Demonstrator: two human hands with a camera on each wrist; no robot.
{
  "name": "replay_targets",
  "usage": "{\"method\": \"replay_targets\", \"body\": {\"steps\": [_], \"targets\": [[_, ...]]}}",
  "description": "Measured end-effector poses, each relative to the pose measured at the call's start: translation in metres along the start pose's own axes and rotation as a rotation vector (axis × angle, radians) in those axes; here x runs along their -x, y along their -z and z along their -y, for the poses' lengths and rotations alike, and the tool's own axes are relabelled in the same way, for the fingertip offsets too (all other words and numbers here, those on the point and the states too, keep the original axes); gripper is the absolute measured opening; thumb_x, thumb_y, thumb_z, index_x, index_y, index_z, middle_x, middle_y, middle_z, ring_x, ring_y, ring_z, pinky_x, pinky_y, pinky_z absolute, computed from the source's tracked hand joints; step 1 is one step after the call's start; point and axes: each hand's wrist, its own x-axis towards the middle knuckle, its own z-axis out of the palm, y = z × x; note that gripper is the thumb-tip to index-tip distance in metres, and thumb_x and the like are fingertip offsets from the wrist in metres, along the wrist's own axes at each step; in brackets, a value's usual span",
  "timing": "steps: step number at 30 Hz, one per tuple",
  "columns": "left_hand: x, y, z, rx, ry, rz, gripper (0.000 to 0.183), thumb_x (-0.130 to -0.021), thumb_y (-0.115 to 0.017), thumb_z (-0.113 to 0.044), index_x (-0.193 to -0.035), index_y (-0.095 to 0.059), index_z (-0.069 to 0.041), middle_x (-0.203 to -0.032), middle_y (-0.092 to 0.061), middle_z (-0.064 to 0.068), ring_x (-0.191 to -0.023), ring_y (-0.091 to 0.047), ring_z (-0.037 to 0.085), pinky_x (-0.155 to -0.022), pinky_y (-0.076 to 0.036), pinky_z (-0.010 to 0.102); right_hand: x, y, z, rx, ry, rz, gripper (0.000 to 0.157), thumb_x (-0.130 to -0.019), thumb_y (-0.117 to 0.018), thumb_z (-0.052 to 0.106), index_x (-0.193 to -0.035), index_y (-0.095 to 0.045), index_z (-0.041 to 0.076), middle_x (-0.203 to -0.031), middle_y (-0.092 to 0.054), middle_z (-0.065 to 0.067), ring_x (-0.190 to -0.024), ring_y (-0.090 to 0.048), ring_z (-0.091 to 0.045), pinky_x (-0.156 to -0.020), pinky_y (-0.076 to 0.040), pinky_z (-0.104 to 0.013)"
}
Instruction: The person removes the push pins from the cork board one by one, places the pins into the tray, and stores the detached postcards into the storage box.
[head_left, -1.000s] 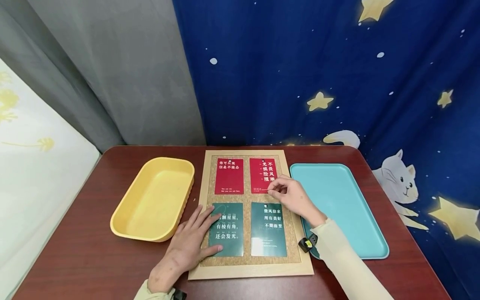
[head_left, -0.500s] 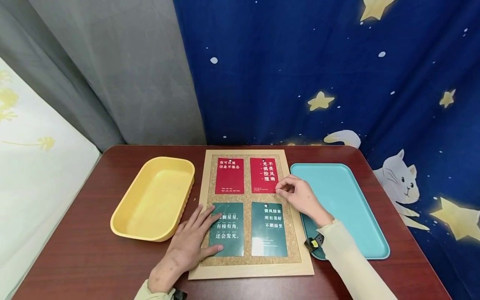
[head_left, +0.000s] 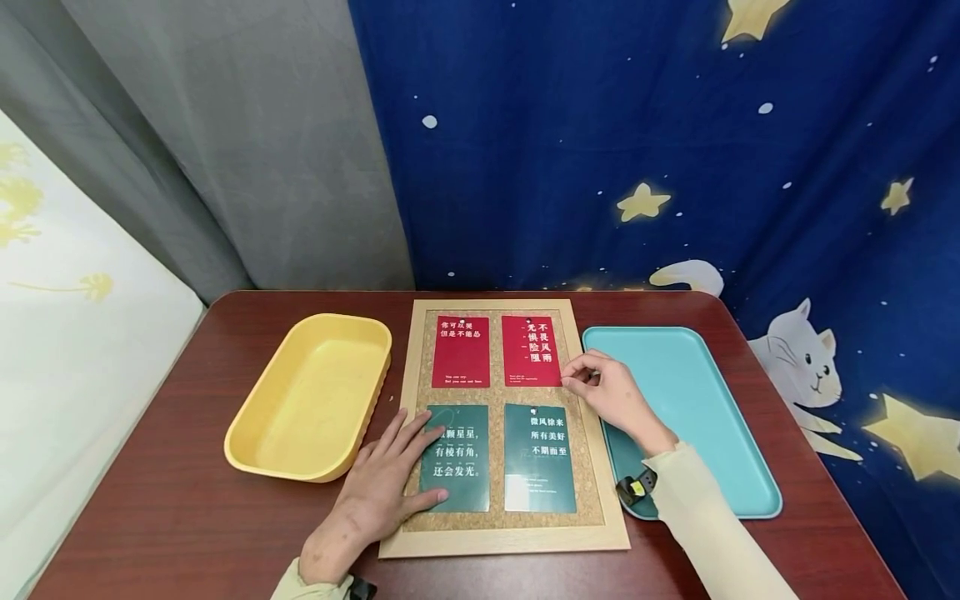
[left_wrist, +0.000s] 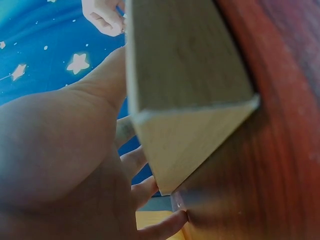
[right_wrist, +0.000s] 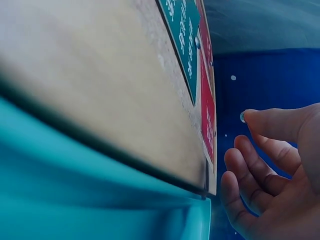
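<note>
A wood-framed cork board (head_left: pixel 442 546) lies on the table, bearing a left red card (head_left: pixel 461 358), a right red card (head_left: pixel 528 367), a left green card (head_left: pixel 457 492) and a right green card (head_left: pixel 538 479). Small round tack heads show near the top of both red cards and the right green one. My left hand (head_left: pixel 382 483) rests with spread fingers on the board's left side, its fingertips over the left green card. Above the board's right edge, by the right red card, my right hand (head_left: pixel 615 398) pinches a small shiny thumbtack (right_wrist: pixel 243 116) between thumb and finger.
To the left of the board stands a yellow tray (head_left: pixel 315 400) with raised walls. A shallow teal tray (head_left: pixel 697 400) lies right of it, close against the frame. Curtains hang behind the table's far edge.
My right hand has slid to the right, off the right red card's lower part toward the board's right frame. The left hand stays in place on the board.
</note>
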Motion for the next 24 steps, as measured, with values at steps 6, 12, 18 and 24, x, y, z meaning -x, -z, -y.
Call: {"method": "replay_targets", "body": {"steps": [6, 12, 18, 24], "targets": [[-0.001, 0.0, -0.001, 0.006, -0.007, -0.004, 0.082, -0.087, -0.076, -0.059, -0.157, -0.045, -0.029, -0.172, -0.031, -0.002, -0.163, -0.02, 0.033, -0.115, -0.038, 0.066, 0.002, 0.003, -0.002, 0.012, -0.008, -0.008, 0.008, -0.094, -0.078, 0.015, -0.097, -0.077, 0.007, -0.093, -0.066, -0.004, -0.082, -0.06, -0.015, -0.07, -0.051, -0.021], [0.001, -0.001, 0.001, 0.008, -0.006, -0.01, 0.081, -0.087, -0.077, -0.058, -0.157, -0.046, -0.029, -0.172, -0.031, -0.002, -0.163, -0.02, 0.033, -0.115, -0.039, 0.066, 0.006, 0.004, -0.009, 0.024, -0.016, -0.011, 0.008, -0.095, -0.077, 0.015, -0.097, -0.077, 0.008, -0.094, -0.067, -0.004, -0.083, -0.061, -0.014, -0.071, -0.053, -0.021], [0.001, -0.001, 0.0, 0.004, -0.018, -0.023, 0.082, -0.087, -0.077, -0.059, -0.156, -0.046, -0.029, -0.172, -0.031, -0.001, -0.162, -0.022, 0.032, -0.113, -0.04, 0.067, 0.007, 0.008, -0.015, 0.047, -0.016, -0.02, 0.007, -0.095, -0.077, 0.016, -0.097, -0.076, 0.009, -0.095, -0.068, -0.006, -0.085, -0.062, -0.016, -0.071, -0.053, -0.021], [0.0, 0.0, 0.001, 0.005, -0.023, -0.027, 0.082, -0.087, -0.077, -0.059, -0.156, -0.046, -0.029, -0.172, -0.032, -0.001, -0.162, -0.022, 0.033, -0.113, -0.04, 0.066, 0.007, 0.013, -0.02, 0.064, -0.024, -0.036, 0.006, -0.095, -0.077, 0.014, -0.098, -0.076, 0.008, -0.095, -0.069, -0.006, -0.085, -0.062, -0.017, -0.072, -0.053, -0.02]]}}
